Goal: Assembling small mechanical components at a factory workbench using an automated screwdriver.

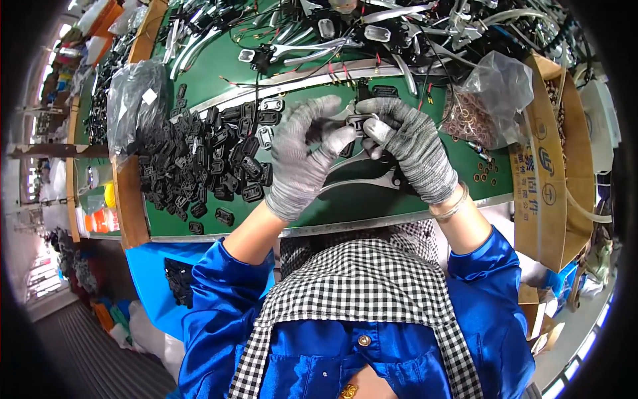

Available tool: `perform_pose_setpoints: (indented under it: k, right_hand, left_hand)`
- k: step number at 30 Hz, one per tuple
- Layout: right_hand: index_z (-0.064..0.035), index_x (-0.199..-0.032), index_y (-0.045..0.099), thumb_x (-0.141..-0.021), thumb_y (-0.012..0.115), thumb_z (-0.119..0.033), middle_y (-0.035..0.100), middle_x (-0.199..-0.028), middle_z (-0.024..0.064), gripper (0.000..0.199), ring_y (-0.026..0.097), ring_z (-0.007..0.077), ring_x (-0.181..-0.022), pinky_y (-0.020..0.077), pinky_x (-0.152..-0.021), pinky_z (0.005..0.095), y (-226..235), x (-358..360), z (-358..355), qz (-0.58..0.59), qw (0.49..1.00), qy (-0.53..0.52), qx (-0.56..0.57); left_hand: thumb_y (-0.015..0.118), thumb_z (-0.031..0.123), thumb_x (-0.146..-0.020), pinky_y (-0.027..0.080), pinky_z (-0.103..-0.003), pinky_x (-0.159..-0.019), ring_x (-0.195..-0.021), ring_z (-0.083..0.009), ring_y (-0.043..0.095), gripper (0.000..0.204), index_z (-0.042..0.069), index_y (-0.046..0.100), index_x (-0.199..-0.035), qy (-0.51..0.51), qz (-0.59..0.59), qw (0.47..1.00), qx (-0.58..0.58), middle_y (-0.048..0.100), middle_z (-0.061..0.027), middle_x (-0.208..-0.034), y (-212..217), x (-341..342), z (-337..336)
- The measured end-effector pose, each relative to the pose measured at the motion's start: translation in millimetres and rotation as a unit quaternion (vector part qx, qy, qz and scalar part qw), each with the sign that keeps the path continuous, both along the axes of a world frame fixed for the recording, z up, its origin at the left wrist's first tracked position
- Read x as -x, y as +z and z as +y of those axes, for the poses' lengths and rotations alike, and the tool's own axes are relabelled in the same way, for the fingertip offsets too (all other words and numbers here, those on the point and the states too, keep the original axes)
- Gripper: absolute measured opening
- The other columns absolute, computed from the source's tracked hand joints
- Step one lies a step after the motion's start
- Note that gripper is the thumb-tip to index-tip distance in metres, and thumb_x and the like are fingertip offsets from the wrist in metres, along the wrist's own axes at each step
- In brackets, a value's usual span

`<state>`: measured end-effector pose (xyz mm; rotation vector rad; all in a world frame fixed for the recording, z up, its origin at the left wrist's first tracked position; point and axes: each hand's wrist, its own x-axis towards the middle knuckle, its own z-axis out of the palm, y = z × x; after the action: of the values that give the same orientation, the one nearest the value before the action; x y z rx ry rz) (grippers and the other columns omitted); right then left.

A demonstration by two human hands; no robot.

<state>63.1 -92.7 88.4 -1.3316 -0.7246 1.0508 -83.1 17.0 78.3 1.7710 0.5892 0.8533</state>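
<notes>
Grey knit gloves cover both my hands. In front of my chest they meet at a small silver-and-black metal part (357,122), mostly hidden by the fingers. My left hand (302,159) is closed at its left side, thumb and fingers bent inward, slightly blurred. My right hand (412,143) grips the part from the right, its thumb pressed against it. Just below, a silver hand lever (362,181) lies on the green tabletop (319,216). Left of my left hand spreads a heap of black rectangular caps (199,159), with a few silver plates (265,136) at its right edge.
A metal strip (292,83) crosses the table behind my hands; beyond it lie lever assemblies (379,33) with wires. To the right are a plastic bag of copper-coloured rings (472,123), loose brass rings (484,174) and a cardboard box (541,199). A clear bag (136,110) sits left.
</notes>
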Motion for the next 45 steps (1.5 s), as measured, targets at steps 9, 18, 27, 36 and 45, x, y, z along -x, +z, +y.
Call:
perform_pose_setpoints:
  k: [9, 18, 27, 36, 45]
  right_hand:
    - [0.0002, -0.114, 0.057, -0.092, 0.062, -0.007, 0.066, -0.097, 0.0061, 0.023, 0.061, 0.0072, -0.078, 0.0517, -0.068, 0.0217, -6.6, 4.6, -14.4, -0.153, 0.981, -0.097, -0.064]
    - [-0.003, -0.113, 0.06, -0.089, 0.065, -0.004, 0.066, -0.102, 0.0065, 0.025, 0.063, 0.0115, -0.088, 0.0537, -0.075, 0.0253, -1.9, -20.4, -29.9, -0.36, 0.919, -0.056, -0.154]
    - [-0.002, -0.115, 0.06, -0.095, 0.06, -0.013, 0.065, -0.098, 0.0043, 0.023, 0.063, 0.0081, -0.086, 0.053, -0.071, 0.0218, 9.1, -18.3, -59.9, 0.051, 0.992, -0.104, -0.051]
    - [-0.0012, -0.113, 0.061, -0.096, 0.058, -0.015, 0.066, -0.086, 0.0027, 0.022, 0.062, 0.0058, -0.066, 0.0509, -0.064, 0.0188, 2.5, -27.1, -66.9, -0.022, 0.993, -0.118, 0.017]
    - [-0.0025, -0.108, 0.062, -0.093, 0.062, -0.011, 0.065, -0.085, 0.0047, 0.017, 0.062, 0.0077, -0.068, 0.0519, -0.063, 0.0214, 6.3, -35.1, -49.3, -0.373, 0.926, -0.063, -0.014]
  left_hand:
    - [0.064, 0.01, -0.092, 0.055, -0.024, -0.069, -0.079, -0.0104, 0.064, 0.023, -0.001, 0.062, -0.112, -0.031, -0.02, 0.979, 0.198, 0.067, -0.007, -0.096, -5.3, -19.9, -27.8]
    - [0.064, 0.007, -0.091, 0.057, -0.026, -0.074, -0.081, -0.0119, 0.065, 0.022, 0.002, 0.062, -0.113, -0.133, -0.11, 0.895, 0.411, 0.066, -0.007, -0.099, -0.9, -18.8, -23.2]
    - [0.065, 0.005, -0.09, 0.055, -0.025, -0.077, -0.085, -0.0127, 0.065, 0.027, 0.002, 0.06, -0.116, -0.142, -0.01, 0.963, 0.227, 0.065, -0.0066, -0.105, 5.2, -30.4, -40.4]
    - [0.067, 0.002, -0.087, 0.053, -0.028, -0.088, -0.103, -0.0157, 0.062, 0.034, 0.001, 0.058, -0.12, -0.144, -0.03, 0.966, 0.213, 0.062, -0.0085, -0.116, -2.9, -40.1, -46.5]
    - [0.065, 0.006, -0.089, 0.052, -0.029, -0.09, -0.104, -0.0145, 0.061, 0.032, 0.002, 0.059, -0.12, -0.183, 0.005, 0.971, 0.156, 0.063, -0.008, -0.117, -4.6, -40.4, -30.4]
